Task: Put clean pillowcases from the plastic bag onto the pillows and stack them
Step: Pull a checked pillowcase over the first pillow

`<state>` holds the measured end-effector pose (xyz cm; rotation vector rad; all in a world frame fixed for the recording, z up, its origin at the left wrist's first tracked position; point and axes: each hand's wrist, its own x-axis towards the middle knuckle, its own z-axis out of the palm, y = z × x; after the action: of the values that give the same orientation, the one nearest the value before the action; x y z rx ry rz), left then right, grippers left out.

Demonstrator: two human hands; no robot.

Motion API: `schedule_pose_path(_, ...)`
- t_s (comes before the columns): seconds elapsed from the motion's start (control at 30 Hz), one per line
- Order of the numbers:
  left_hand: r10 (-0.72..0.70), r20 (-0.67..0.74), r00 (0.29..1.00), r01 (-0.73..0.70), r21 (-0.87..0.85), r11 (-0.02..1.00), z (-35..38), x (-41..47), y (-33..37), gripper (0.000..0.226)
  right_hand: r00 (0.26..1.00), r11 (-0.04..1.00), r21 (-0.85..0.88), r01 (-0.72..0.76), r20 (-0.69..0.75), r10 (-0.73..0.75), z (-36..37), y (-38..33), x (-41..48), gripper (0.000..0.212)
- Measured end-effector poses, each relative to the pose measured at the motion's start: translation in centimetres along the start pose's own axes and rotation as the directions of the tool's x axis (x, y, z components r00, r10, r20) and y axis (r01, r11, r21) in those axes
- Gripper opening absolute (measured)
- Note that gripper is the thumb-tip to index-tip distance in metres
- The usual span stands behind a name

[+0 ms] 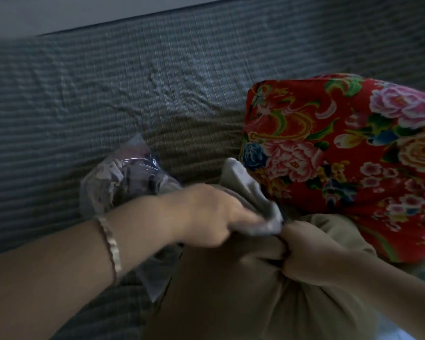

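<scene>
Dim bed, grey striped quilt. Tan pillow nearest. At its far end, left hand fingers, blurred, pinch pale pillowcase; right hand fingers clench bunched pillow corner. Plastic bag left of pillow. Best: keep corner small, feed into case mouth.

Spread over the bed, a grey ribbed cover, creased near the middle. Lying mid-bed, a clear plastic bag with folded cloth inside. Toward the right edge, a red floral pillow, touching a beige pillow at the near edge.
</scene>
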<state>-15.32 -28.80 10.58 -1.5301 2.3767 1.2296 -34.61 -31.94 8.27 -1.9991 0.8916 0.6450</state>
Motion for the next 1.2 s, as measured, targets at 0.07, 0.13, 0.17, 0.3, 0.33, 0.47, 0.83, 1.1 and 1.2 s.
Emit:
schedule_pose_path(0.07, 0.208, -0.049, 0.977, -0.202, 0.107, 0.974, 1.2, -0.1, 1.5, 0.047, 0.997, 0.999, -0.004, -0.048, -0.066, 0.048, 0.2, 0.2, -0.2, 0.015)
schedule_pose_path(0.13, 0.284, -0.141, 0.948, -0.266, 0.131, 0.955, 1.7, -1.3, 0.7, 0.04, 0.972, 0.982, 0.14, -0.124, -0.183, 0.149, 0.6, 1.0, -0.4, 0.021)
schedule_pose_path(0.17, 0.271, -0.217, 0.938, -0.25, 0.118, 0.961, 2.1, -2.1, -0.5, 0.037, 0.947, 0.953, 0.262, -0.149, -0.24, 0.214, 0.7, 1.5, -0.5, 0.028)
schedule_pose_path(0.3, 0.09, -0.387, 0.918, -0.069, 0.067, 0.995, 3.1, -5.3, -3.5, 0.044, 0.814, 0.83, 0.542, -0.134, -0.418, 0.404, 0.4, 2.4, 0.1, 0.033)
schedule_pose_path(0.33, 0.074, -0.416, 0.906, -0.042, 0.085, 0.995, 3.4, -5.8, -3.7, 0.045, 0.782, 0.806, 0.58, -0.117, -0.447, 0.434, 0.2, 2.3, 0.5, 0.034)
schedule_pose_path(0.47, -0.02, -0.562, 0.827, 0.145, 0.18, 0.973, 4.2, -6.9, -4.6, 0.046, 0.681, 0.694, 0.713, -0.097, -0.461, 0.568, -0.8, 1.4, 2.1, 0.028)
schedule_pose_path(0.83, -0.274, -0.675, 0.685, 0.435, 0.078, 0.897, 5.8, -2.7, -1.6, 0.017, 0.591, 0.348, 0.937, 0.004, -0.283, 0.755, 0.1, -0.8, 4.7, 0.035)
schedule_pose_path(1.1, -0.409, -0.645, 0.646, 0.132, -0.433, 0.892, 6.6, -2.9, -1.8, 0.029, 0.731, 0.821, 0.557, -0.127, -0.507, 0.457, 5.7, -2.4, 4.4, 0.034)
schedule_pose_path(1.2, -0.741, -0.487, 0.463, 0.267, -0.72, 0.64, 5.3, -1.9, -2.8, 0.071, 0.759, 0.925, 0.373, -0.076, -0.58, 0.296, 6.8, -2.1, 4.1, 0.029)
